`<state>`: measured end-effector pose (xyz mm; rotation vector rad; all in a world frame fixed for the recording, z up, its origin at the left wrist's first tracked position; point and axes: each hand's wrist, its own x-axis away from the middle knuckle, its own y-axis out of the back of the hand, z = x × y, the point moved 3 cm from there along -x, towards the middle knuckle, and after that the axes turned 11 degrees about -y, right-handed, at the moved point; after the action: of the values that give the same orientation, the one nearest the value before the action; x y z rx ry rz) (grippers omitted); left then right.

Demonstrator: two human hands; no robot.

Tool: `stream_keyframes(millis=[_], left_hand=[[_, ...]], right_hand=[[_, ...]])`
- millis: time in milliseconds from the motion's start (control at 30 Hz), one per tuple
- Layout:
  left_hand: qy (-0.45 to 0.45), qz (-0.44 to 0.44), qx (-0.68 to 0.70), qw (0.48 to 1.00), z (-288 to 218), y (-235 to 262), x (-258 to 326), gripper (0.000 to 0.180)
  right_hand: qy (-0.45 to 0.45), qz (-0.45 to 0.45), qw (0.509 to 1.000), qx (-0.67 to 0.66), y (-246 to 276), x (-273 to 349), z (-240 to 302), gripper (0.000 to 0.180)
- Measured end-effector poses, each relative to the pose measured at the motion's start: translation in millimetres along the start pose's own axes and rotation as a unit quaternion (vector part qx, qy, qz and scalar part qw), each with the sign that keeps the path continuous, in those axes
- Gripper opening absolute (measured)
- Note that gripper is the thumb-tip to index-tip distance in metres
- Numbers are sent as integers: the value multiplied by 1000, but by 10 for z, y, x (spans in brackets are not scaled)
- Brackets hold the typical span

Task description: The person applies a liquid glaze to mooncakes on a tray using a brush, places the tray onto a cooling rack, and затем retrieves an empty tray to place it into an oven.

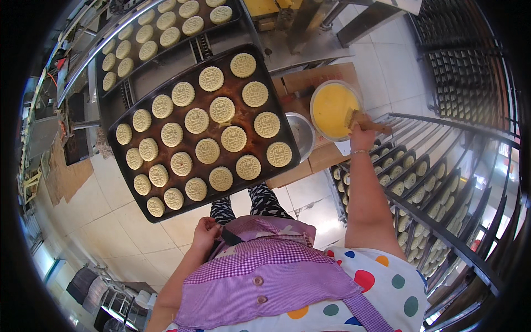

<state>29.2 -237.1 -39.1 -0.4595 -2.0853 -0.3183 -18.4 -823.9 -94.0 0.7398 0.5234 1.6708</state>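
Observation:
My right hand [362, 138] is closed round the wooden handle of a pastry brush [369, 123]. Its bristles are over the near right side of a round bowl of yellow liquid [332, 108], which looks like beaten egg. To the left, a dark baking tray [217, 130] bears several rows of round pale pastries [207, 151] with stamped tops and scalloped edges. My left hand [206, 231] hangs by my apron, below the tray's near edge, with fingers curled together. What they hold, if anything, is hidden.
A second tray of pastries [170, 37] lies beyond the first. A metal bowl [300, 135], partly hidden, stands beside the yellow one on cardboard [326, 157]. A tall rack [428, 207] full of pastry trays rises at my right, another rack [464, 77] behind it.

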Motion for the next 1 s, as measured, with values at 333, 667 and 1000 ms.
stream_keyframes(millis=[333,667,1000], left_hand=[[-6,-3,-4,1000,-169,-112,87,28],[-42,-8,-31,999,-76,259,194,27],[-40,-15,32,999,360,964,321,29]], right_hand=[[-257,77,916,-300,-83,265,57,32],[128,91,970,184,-85,941,174,52],[-119,259,917,-277,39,2352,865,58]])
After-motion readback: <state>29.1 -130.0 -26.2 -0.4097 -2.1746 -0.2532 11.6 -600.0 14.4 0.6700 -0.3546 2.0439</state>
